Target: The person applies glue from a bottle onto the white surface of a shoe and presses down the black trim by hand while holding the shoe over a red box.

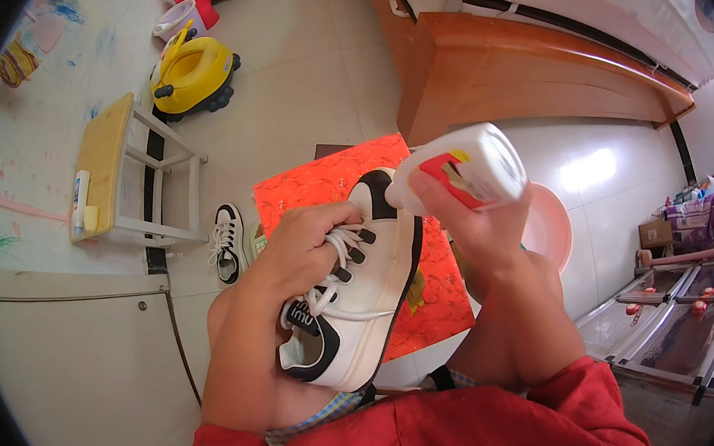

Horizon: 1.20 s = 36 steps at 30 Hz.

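A white sneaker (372, 282) with black trim and white laces is held up over my lap, its toe pointing away from me. My left hand (303, 250) is closed on it at the laces and tongue. My right hand (484, 227) grips a white plastic bottle (498, 160) with a red and yellow label, tipped so its base faces up to the right. The bottle's narrow end is at the side of the shoe's toe; whether it touches, I cannot tell. Below the shoe lies a bright red patterned sheet (293, 195). The matching sneaker (225, 244) stands on the floor at the left.
A pink basin (550, 224) stands beside my right knee. To the left is a small wooden-topped stool (103, 167) with a white tube (80, 200) on it. Farther off are a yellow child's potty (193, 70) and a brown wooden bed frame (515, 67). Clear-fronted drawers (681, 328) are at right.
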Each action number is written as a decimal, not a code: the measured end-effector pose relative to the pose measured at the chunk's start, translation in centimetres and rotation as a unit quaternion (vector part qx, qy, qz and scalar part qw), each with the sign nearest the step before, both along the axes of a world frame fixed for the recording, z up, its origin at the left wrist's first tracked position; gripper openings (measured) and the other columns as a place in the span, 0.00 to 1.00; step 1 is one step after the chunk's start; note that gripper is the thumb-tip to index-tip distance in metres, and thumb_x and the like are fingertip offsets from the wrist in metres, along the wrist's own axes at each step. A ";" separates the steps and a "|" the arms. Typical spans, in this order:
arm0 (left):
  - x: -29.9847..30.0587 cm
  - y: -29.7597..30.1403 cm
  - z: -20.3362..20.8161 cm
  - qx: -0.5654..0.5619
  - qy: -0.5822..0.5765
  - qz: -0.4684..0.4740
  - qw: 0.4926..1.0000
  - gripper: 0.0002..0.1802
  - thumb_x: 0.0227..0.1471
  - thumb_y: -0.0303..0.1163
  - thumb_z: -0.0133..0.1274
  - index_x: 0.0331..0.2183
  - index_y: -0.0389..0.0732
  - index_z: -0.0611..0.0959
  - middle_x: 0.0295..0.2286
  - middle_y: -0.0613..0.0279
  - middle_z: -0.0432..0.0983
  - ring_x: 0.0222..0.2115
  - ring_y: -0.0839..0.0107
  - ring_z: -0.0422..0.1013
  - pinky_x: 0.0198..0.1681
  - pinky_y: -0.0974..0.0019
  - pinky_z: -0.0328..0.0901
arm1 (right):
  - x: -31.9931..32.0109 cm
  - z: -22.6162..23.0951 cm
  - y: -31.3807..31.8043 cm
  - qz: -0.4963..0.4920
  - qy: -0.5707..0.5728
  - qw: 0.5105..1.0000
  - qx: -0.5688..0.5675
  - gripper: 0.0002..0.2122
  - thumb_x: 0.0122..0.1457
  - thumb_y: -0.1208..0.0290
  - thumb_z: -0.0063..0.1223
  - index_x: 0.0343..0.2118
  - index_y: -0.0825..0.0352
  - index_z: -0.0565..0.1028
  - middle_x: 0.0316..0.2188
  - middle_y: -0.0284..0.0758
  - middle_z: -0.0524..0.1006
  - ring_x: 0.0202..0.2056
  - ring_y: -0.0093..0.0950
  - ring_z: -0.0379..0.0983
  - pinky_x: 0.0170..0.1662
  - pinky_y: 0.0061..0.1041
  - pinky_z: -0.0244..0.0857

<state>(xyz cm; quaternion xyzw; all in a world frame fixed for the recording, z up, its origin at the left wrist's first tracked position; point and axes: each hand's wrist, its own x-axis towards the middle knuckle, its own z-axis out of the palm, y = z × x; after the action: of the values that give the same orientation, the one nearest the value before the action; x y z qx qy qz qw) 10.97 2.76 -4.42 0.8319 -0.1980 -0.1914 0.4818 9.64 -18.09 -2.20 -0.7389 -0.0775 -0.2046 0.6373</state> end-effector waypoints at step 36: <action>0.0 -0.7 -0.4 -0.038 0.144 0.008 0.989 0.16 0.46 0.29 0.62 0.36 0.30 0.81 0.24 0.61 0.78 0.24 0.77 0.73 0.29 0.72 0.67 | -1.1 0.1 0.2 -0.016 -0.001 0.996 -0.082 0.11 0.49 0.72 0.66 0.32 0.71 0.78 0.24 0.34 0.80 0.26 0.22 0.77 0.30 0.21 0.70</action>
<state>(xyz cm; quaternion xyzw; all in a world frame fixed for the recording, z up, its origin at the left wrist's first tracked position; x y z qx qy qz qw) 10.99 2.04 -4.83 0.7781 -0.1274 -0.2979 0.5381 8.52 -17.89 -2.09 -0.7898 -0.0827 -0.2081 0.5710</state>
